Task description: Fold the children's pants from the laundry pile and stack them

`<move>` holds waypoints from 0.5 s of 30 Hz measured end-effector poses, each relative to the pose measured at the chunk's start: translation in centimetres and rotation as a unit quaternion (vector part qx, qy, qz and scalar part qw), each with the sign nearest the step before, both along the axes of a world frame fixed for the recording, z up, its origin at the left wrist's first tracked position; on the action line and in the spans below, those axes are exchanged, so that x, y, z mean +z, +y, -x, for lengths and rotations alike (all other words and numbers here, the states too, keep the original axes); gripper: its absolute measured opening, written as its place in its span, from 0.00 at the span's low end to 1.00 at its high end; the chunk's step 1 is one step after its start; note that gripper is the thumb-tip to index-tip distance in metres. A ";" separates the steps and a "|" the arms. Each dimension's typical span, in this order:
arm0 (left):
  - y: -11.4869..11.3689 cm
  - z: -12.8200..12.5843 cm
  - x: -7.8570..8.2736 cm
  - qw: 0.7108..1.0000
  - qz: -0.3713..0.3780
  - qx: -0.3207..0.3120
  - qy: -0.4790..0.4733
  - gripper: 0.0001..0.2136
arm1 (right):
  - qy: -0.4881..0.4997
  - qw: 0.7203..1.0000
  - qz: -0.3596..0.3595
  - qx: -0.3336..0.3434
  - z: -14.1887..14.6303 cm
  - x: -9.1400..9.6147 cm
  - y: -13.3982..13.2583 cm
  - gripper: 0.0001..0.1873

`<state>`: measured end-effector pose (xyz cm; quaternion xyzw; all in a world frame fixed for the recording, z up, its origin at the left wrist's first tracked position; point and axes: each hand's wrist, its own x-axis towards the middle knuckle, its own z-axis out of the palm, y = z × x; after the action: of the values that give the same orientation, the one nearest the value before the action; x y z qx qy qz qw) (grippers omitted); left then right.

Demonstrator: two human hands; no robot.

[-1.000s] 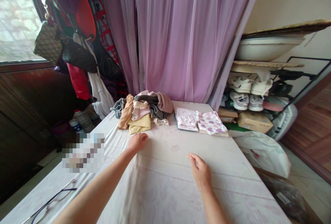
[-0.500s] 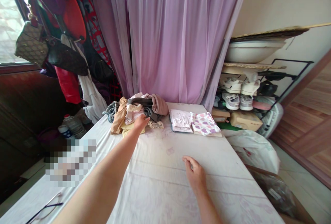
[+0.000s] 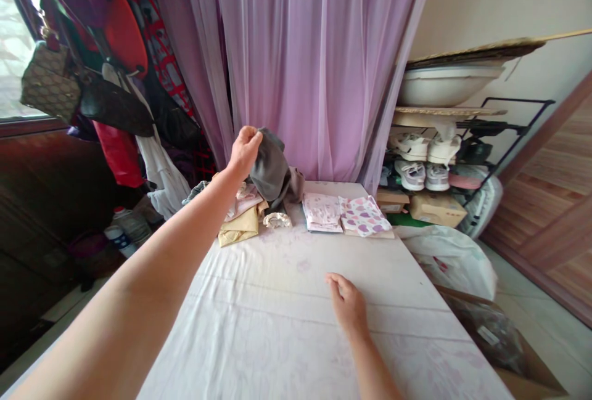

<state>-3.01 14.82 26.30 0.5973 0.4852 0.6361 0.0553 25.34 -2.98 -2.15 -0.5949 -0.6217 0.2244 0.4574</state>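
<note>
My left hand (image 3: 246, 148) is closed on the top of a dark grey garment (image 3: 269, 169) and holds it up above the far end of the covered table. Its lower part hangs onto the heap, beside a brownish-mauve garment (image 3: 296, 185). Much of the heap is hidden behind my left forearm; a folded yellow cloth (image 3: 239, 227) and a small cream frilled piece (image 3: 277, 220) show at its front. My right hand (image 3: 348, 304) rests on its side on the white tablecloth (image 3: 287, 314), fingers loosely curled, a gap by the thumb, nothing in it.
Folded pink clothes (image 3: 322, 212) and a folded heart-print cloth (image 3: 365, 215) lie side by side right of the heap. A purple curtain (image 3: 305, 67) hangs behind. Bags (image 3: 53, 82) hang at left; a shoe rack (image 3: 513, 135) and a white plastic bag (image 3: 451, 258) stand right.
My left hand has taken hold of the dark grey garment and lifted it up out of the heap. My right hand has stayed in place on the table.
</note>
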 end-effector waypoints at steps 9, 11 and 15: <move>-5.1 -2.3 2.1 0.952 0.061 -0.021 0.301 0.09 | 0.017 1.000 0.001 -0.012 -0.1 -0.2 0.0 0.24; -7.4 -4.2 -1.4 0.918 0.115 -0.051 0.376 0.10 | 0.038 0.999 0.005 -0.028 0.0 -0.3 0.0 0.25; -12.5 -8.7 -10.2 0.875 0.184 -0.100 0.436 0.09 | 0.095 0.995 0.012 -0.040 0.0 -0.2 -0.3 0.29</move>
<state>5.69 2.32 16.07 0.8385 0.5062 0.2015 0.0097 25.33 -3.26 -2.34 -0.6009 -0.5483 0.2691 0.5156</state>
